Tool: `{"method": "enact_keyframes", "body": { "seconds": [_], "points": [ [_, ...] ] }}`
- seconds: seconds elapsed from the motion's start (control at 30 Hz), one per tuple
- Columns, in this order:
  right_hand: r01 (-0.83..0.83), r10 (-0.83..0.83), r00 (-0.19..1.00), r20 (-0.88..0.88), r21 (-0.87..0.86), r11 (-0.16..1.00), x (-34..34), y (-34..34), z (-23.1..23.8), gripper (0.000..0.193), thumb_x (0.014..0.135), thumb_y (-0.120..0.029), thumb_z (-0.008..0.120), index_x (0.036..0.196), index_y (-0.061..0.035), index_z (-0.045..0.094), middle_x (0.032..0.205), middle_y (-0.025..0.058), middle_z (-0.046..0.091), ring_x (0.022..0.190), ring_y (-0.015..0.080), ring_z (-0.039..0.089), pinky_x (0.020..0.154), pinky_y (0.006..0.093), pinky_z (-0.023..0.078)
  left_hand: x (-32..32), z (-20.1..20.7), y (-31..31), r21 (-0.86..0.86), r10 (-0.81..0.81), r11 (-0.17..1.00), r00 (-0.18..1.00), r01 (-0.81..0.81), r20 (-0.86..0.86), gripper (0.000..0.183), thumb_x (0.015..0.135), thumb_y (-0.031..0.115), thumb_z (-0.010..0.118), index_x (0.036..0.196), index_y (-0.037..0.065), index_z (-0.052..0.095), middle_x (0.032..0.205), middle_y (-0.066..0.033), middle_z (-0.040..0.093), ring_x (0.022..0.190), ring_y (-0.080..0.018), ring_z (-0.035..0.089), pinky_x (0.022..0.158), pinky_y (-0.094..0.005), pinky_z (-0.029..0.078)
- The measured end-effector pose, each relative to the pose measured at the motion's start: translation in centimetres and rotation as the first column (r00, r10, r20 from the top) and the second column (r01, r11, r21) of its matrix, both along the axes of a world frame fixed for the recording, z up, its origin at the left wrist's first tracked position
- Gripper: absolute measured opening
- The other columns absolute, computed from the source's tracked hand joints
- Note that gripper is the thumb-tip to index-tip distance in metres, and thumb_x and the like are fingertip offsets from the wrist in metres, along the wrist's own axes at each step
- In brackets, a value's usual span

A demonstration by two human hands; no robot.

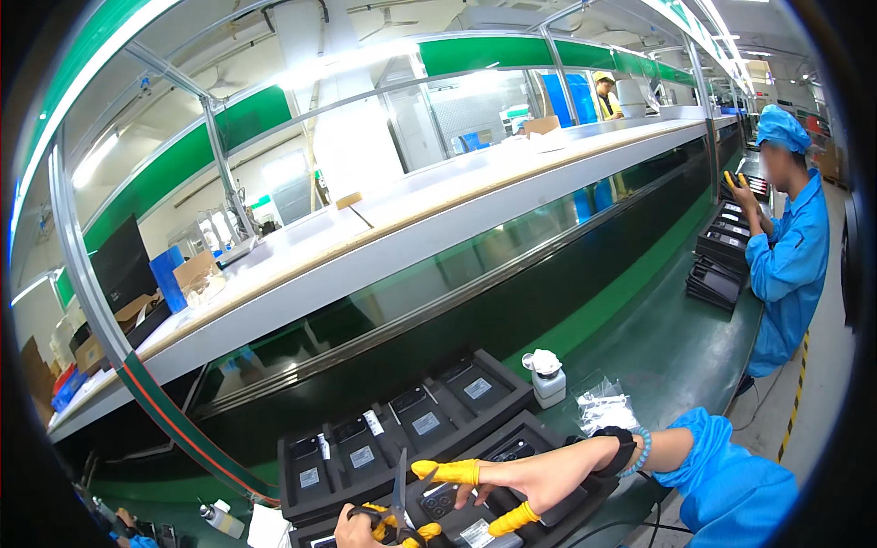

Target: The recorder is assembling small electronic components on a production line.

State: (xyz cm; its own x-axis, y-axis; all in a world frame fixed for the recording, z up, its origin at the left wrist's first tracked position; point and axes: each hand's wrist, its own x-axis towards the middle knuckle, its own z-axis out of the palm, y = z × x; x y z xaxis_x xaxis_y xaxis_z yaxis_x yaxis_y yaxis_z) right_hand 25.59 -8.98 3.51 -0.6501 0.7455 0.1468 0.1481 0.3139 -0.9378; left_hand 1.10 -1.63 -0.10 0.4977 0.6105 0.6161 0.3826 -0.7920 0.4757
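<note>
My left hand (354, 528), at the lower edge, grips dark scissors (400, 489) with the blades pointing up. Yellow finger cots cover some of its fingertips. To its right, my right hand (534, 475) reaches in from the right with its fingers apart. Yellow cots sit on its outstretched index finger and on its thumb. Beneath and between the hands lies a dark smartphone (438, 500) with a cluster of camera lenses, set in a black near tray (525, 422). My right hand hides part of that tray. Whether its fingers touch the phone is unclear.
Behind lies another black tray (285, 489) with several labelled phones. A white bottle (548, 385) and a clear plastic bag (603, 406) stand right of it. Another bottle (221, 519) is lower left. Along the bench, a co-worker (786, 219) in blue stands beside stacked black trays (714, 279).
</note>
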Motion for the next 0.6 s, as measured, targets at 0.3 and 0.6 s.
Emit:
{"method": "enact_keyframes", "body": {
  "seconds": [0.3,0.6],
  "points": [
    [-0.079,0.090,0.995,0.042,-0.228,0.970,2.0,-0.1,-0.6,0.089,0.084,-0.011,0.062,0.144,-0.0147,-0.003,0.139,0.0093,0.020,0.126,0.0229,0.029,0.102,0.0375,0.030,-1.0,-1.9,0.9,0.279,0.137,0.955,0.981,-0.094,-0.135,0.031,0.050,0.014,0.076,0.073,0.005,0.057,0.069,-0.0100,0.057,0.068,-0.0298,0.052,0.066,-0.0383,0.043],
    [0.022,0.022,0.988,0.155,-0.276,0.961,1.2,-0.9,2.0,0.085,0.079,-0.024,0.068,0.141,-0.0049,0.014,0.116,0.0137,0.045,0.096,0.0192,0.053,0.070,0.0304,0.048,-1.1,-1.6,0.5,0.340,0.202,0.929,0.969,-0.144,-0.143,0.037,0.046,0.014,0.079,0.076,0.007,0.059,0.075,-0.0095,0.054,0.071,-0.0307,0.049,0.064,-0.0394,0.042]
  ]
}}
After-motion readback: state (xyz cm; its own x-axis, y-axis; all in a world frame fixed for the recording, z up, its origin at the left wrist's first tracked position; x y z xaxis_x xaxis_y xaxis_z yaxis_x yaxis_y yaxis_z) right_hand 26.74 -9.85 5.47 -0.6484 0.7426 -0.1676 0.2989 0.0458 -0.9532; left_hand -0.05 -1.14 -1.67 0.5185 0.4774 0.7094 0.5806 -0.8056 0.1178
